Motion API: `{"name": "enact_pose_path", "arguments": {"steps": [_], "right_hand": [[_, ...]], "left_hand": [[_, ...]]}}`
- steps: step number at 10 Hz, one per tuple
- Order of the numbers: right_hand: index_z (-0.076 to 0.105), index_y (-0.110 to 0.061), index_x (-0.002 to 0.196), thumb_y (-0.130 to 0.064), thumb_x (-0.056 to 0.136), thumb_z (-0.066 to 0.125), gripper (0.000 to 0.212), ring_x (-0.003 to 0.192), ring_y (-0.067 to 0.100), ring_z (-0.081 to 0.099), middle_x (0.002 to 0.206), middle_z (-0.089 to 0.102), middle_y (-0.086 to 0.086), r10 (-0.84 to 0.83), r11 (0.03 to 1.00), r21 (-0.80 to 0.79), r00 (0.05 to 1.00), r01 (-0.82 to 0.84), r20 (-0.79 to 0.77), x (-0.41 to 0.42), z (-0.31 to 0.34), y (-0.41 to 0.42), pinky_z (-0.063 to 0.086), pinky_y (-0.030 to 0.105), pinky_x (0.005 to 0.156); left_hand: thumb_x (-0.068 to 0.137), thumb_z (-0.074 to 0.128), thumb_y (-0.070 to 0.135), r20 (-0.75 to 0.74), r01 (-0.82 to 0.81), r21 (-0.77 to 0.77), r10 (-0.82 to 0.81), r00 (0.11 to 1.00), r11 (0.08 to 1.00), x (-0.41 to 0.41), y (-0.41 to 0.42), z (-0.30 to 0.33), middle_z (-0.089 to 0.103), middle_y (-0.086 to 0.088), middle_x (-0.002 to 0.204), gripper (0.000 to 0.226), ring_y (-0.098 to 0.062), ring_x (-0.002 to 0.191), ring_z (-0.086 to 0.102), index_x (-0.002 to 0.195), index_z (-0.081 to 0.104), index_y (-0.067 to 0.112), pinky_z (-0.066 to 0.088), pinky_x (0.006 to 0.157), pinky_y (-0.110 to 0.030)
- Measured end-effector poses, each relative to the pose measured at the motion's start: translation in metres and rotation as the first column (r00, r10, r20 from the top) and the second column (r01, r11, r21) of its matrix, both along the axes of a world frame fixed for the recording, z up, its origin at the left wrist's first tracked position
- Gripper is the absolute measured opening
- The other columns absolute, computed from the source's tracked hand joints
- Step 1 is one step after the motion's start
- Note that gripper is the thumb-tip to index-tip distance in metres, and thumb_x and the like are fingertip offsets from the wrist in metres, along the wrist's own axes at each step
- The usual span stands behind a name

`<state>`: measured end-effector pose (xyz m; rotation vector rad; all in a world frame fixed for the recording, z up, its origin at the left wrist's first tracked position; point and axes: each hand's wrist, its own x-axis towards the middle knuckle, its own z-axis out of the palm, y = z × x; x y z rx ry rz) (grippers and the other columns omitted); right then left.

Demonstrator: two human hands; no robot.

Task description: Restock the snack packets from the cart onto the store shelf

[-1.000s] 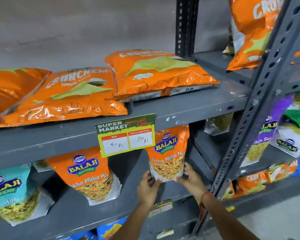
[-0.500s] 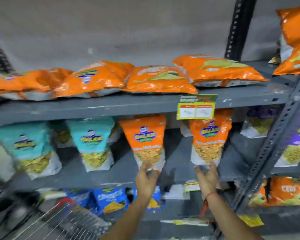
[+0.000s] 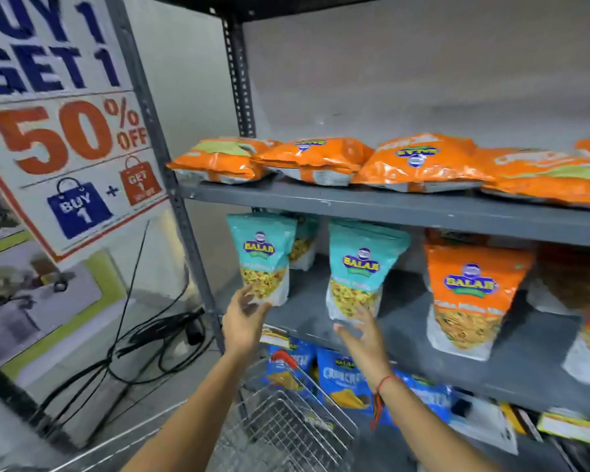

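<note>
Two teal Balaji snack pouches stand upright on the grey middle shelf (image 3: 491,376). My left hand (image 3: 244,320) is open with its fingers spread, just below and touching the bottom of the left teal pouch (image 3: 264,253). My right hand (image 3: 363,338) is open too, palm up under the base of the right teal pouch (image 3: 363,267); it holds nothing. An orange Balaji pouch (image 3: 470,291) stands further right. A wire cart (image 3: 283,427) sits low in front of the shelf, below my forearms.
Orange chip bags (image 3: 419,161) lie flat on the upper shelf. Blue chip bags (image 3: 344,379) fill the lowest shelf behind the cart. A grey shelf upright (image 3: 184,212) rises at left, beside a "50% off" poster (image 3: 65,137). Black cables (image 3: 140,338) trail on the floor.
My view has swung left from the orange pouches to the teal ones. Both hands have let go of the orange pouch and now sit open under the teal pouches.
</note>
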<state>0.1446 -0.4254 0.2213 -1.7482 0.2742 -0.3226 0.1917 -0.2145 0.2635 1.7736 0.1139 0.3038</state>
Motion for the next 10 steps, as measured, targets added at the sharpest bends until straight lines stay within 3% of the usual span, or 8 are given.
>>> {"name": "enact_pose_path", "arguments": {"steps": [2, 4, 5, 6, 7, 8, 9, 10], "right_hand": [[0.041, -0.02, 0.135, -0.023, 0.081, 0.071, 0.061, 0.117, 0.023, 0.051, 0.13, 0.05, 0.011, 0.235, 0.971, 0.003, 0.957, -0.238, -0.168, 0.095, -0.035, 0.052, 0.046, 0.042, 0.1], [0.02, -0.018, 0.148, -0.017, 0.078, 0.074, 0.088, 0.134, 0.029, 0.04, 0.147, 0.037, 0.014, 0.317, 0.947, 0.045, 0.906, -0.318, -0.281, 0.187, -0.08, 0.08, 0.041, 0.047, 0.107], [0.015, -0.021, 0.148, -0.018, 0.075, 0.076, 0.095, 0.129, 0.028, 0.046, 0.143, 0.043, 0.01, 0.298, 0.951, 0.004, 0.919, -0.308, -0.257, 0.22, -0.096, 0.09, 0.044, 0.047, 0.103], [0.034, -0.016, 0.133, -0.018, 0.076, 0.073, 0.069, 0.109, 0.03, 0.059, 0.125, 0.056, 0.013, 0.288, 0.95, -0.046, 0.922, -0.309, -0.258, 0.243, -0.102, 0.094, 0.052, 0.049, 0.091], [0.042, -0.011, 0.108, -0.019, 0.077, 0.07, 0.043, 0.095, 0.031, 0.063, 0.109, 0.061, 0.016, 0.248, 0.943, -0.158, 0.934, -0.294, -0.258, 0.255, -0.104, 0.093, 0.055, 0.046, 0.079], [0.043, -0.011, 0.112, -0.02, 0.078, 0.07, 0.045, 0.09, 0.025, 0.064, 0.11, 0.061, 0.016, 0.265, 0.937, -0.155, 0.927, -0.312, -0.264, 0.254, -0.101, 0.09, 0.055, 0.046, 0.079], [0.033, -0.015, 0.137, -0.019, 0.075, 0.075, 0.075, 0.103, 0.023, 0.061, 0.128, 0.054, 0.012, 0.282, 0.952, -0.052, 0.933, -0.301, -0.224, 0.241, -0.098, 0.088, 0.054, 0.046, 0.089], [0.021, -0.02, 0.146, -0.021, 0.073, 0.078, 0.092, 0.116, 0.025, 0.052, 0.139, 0.043, 0.011, 0.201, 0.98, 0.025, 0.957, -0.2, -0.208, 0.218, -0.087, 0.086, 0.047, 0.048, 0.102]], "left_hand": [[0.077, 0.076, 0.022, -0.096, -0.077, -0.005, 0.076, 0.992, 0.997, 0.071, 0.043, -0.051, 0.059, -0.015, 0.129, 0.061, -0.021, 0.1, 0.06, 0.131, 0.05, 0.008, 0.051, 0.092, -0.04], [0.073, 0.079, 0.034, -0.309, 0.012, 0.02, -0.005, 0.951, 1.0, 0.159, 0.062, -0.108, 0.047, -0.013, 0.144, 0.085, -0.028, 0.117, 0.056, 0.143, 0.035, 0.012, 0.049, 0.098, -0.051], [0.066, 0.083, 0.03, -0.376, 0.056, -0.045, -0.069, 0.924, 0.997, 0.192, 0.063, -0.128, 0.046, -0.017, 0.142, 0.092, -0.038, 0.12, 0.054, 0.141, 0.033, 0.011, 0.048, 0.097, -0.059], [0.045, 0.084, 0.036, -0.358, 0.035, -0.142, -0.084, 0.93, 0.989, 0.209, 0.065, -0.146, 0.07, -0.019, 0.102, 0.071, -0.033, 0.085, 0.065, 0.11, 0.057, 0.02, 0.051, 0.076, -0.052], [0.047, 0.082, 0.049, -0.305, 0.072, -0.089, -0.096, 0.947, 0.993, 0.212, 0.063, -0.154, 0.074, 0.004, 0.08, 0.054, -0.022, 0.074, 0.067, 0.095, 0.068, 0.027, 0.051, 0.066, -0.045], [0.059, 0.08, 0.035, -0.247, 0.095, -0.072, -0.11, 0.963, 0.993, 0.208, 0.06, -0.148, 0.076, 0.012, 0.089, 0.034, -0.021, 0.087, 0.072, 0.091, 0.068, 0.038, 0.056, 0.066, -0.039], [0.07, 0.078, 0.009, -0.205, 0.106, -0.036, -0.111, 0.972, 0.994, 0.199, 0.056, -0.141, 0.073, 0.016, 0.089, 0.036, -0.006, 0.08, 0.072, 0.088, 0.067, 0.039, 0.056, 0.062, -0.022], [0.073, 0.079, 0.018, -0.199, 0.083, -0.038, -0.089, 0.976, 0.996, 0.18, 0.052, -0.125, 0.068, 0.007, 0.102, 0.047, 0.006, 0.075, 0.067, 0.115, 0.06, 0.025, 0.053, 0.06, -0.012]]}}
